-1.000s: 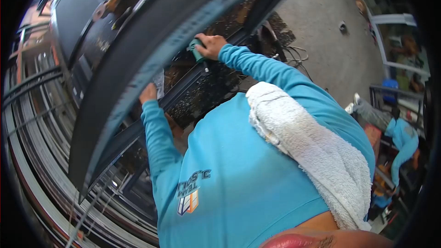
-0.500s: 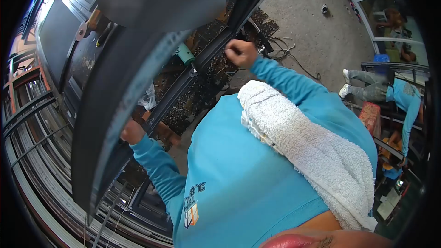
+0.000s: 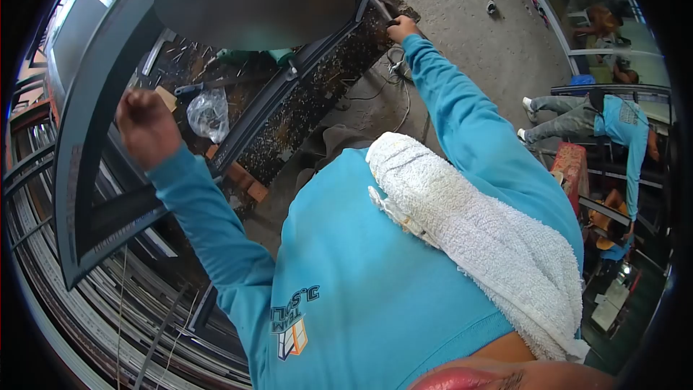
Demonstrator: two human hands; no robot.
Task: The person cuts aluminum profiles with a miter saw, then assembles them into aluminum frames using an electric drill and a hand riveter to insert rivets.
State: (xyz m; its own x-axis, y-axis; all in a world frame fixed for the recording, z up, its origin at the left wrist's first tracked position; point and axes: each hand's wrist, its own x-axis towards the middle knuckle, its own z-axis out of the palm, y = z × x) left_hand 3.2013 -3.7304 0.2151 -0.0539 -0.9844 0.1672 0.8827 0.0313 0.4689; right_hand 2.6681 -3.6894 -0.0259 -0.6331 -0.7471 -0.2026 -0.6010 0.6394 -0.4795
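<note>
My left hand (image 3: 149, 128) is raised at the left within the opening of a large dark metal frame (image 3: 78, 137), its fingers curled and slightly blurred, with nothing visible in them. My right hand (image 3: 404, 29) is closed round the dark handle of a bar-like tool (image 3: 382, 11) at the far end of the workbench (image 3: 339, 68). A long dark metal profile (image 3: 253, 123) crosses the bench between my hands. Beside it lies a green power tool (image 3: 280, 56), partly covered by a dark blurred oval.
A clear plastic bag (image 3: 208, 114) and a saw-like tool (image 3: 189, 89) lie on the bench. Cables (image 3: 404, 94) trail on the floor. Metal lengths (image 3: 108, 318) are stacked at lower left. A person in blue (image 3: 624, 126) bends at the right, near a red block (image 3: 570, 166).
My right hand has reached outward and closed on the tool handle. My left hand has moved up and left. The large frame has shifted left in view, uncovering more of the bench.
</note>
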